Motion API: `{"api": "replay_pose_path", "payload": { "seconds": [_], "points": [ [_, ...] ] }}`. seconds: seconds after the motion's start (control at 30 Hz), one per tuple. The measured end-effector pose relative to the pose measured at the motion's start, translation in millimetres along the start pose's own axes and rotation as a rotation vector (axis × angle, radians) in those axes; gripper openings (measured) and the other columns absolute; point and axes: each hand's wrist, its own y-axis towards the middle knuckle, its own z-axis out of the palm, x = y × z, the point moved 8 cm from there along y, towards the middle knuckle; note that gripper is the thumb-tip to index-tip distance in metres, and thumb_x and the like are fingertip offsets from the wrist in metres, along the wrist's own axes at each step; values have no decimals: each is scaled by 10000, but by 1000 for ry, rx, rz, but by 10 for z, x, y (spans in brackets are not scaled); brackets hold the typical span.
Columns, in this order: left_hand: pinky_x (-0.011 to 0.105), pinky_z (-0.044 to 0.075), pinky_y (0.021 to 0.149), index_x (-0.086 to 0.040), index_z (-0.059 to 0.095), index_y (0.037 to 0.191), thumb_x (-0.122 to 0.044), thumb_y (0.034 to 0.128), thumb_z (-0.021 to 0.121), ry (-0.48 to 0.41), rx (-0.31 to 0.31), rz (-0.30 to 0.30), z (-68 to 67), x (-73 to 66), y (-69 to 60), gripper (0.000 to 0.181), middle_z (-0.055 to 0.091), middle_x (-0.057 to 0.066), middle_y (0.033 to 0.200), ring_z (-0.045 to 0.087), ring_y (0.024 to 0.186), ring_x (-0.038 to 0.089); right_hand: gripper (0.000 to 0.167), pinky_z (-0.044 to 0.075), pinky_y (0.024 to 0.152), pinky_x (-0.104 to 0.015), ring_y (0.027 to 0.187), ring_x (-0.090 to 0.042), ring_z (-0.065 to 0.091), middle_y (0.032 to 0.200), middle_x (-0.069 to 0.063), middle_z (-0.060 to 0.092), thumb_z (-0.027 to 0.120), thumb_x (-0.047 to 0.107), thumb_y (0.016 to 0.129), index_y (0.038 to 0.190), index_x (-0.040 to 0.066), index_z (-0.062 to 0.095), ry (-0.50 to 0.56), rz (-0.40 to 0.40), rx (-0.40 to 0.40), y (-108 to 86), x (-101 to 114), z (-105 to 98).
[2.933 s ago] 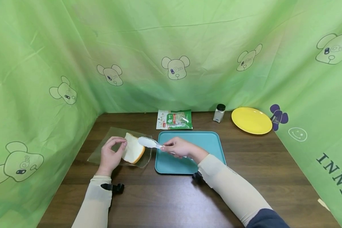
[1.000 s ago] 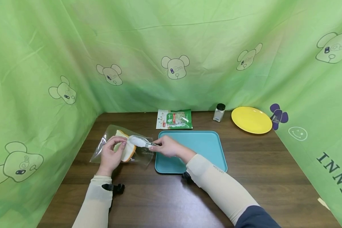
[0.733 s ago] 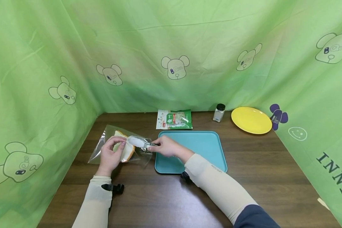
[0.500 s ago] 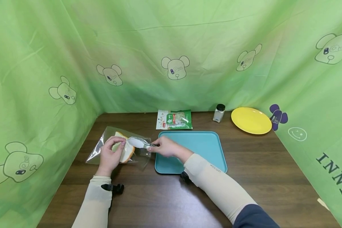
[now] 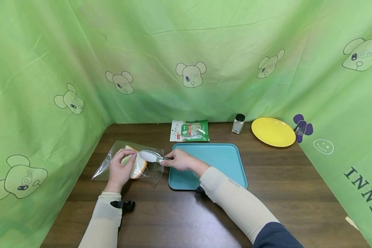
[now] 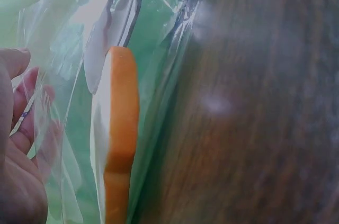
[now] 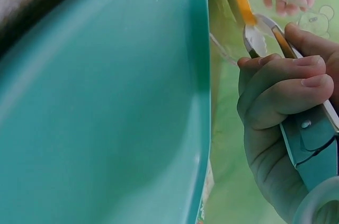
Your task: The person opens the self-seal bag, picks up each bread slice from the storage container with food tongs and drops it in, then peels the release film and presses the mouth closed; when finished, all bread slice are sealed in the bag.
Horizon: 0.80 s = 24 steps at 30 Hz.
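At the left of the table, my left hand [image 5: 119, 168] pinches the upper edge of a clear plastic bag [image 5: 103, 168]. A slice of bread [image 5: 140, 166], white with an orange-brown crust, stands partly behind that hand and the bag's film. My right hand [image 5: 182, 160] grips food tongs [image 5: 147, 156] with white tips, which reach into the bag's mouth. In the left wrist view the tong tips hold the top of the bread [image 6: 122, 107] within the bag. The right wrist view shows my fingers curled round the metal tong arms [image 7: 312, 128].
A blue tray [image 5: 220, 165] lies under my right hand, right of the bag. Behind it are a green-and-white food packet [image 5: 190, 131] and a small black-lidded jar [image 5: 238, 124]. A yellow plate [image 5: 273, 132] is at the back right. Green curtain [image 5: 186, 41] surrounds the table.
My right hand has moved left with the tongs and bread, and the bread now sits inside the bag. The bag, flat before, is raised at its edge. The left hand barely moved.
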Motion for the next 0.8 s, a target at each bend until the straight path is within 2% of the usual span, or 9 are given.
{"api": "replay_pose_path", "payload": {
  "seconds": [0.13,0.37,0.47,0.7,0.8],
  "points": [
    [198,474,965,109,723,966,165,896,719,21,-4,3,-3,12,-6,90,710,241,995,650,987,178,508,364,418,-272,432,-93,332,524,82,307,703,409,1019,1407,81,671,-32,9,-1,-3,0,-13],
    [171,492,930,93,733,959,147,896,735,77,-50,-3,-47,2,2,82,709,222,970,672,962,165,548,362,414,-278,425,-110,359,518,56,354,699,415,1020,1442,70,636,-3,41,26,-37,-33,-15],
    [169,496,925,93,734,959,142,898,737,81,-48,-10,-45,-1,-2,79,709,224,969,677,959,159,553,361,415,-280,423,-114,362,513,50,365,689,415,1027,1457,73,621,-4,41,37,-55,-40,-16],
    [172,506,923,103,728,943,156,888,735,80,-69,-8,-60,16,0,77,709,251,960,684,939,269,625,370,413,-296,411,-135,370,507,22,408,693,436,1020,1510,72,561,32,33,62,-96,-4,-38],
    [174,509,929,102,730,949,149,892,736,80,-74,-19,-65,28,6,74,711,248,961,684,942,244,628,369,413,-296,411,-135,365,506,26,399,698,444,1015,1508,77,565,26,28,73,-110,1,-54]
  ]
}}
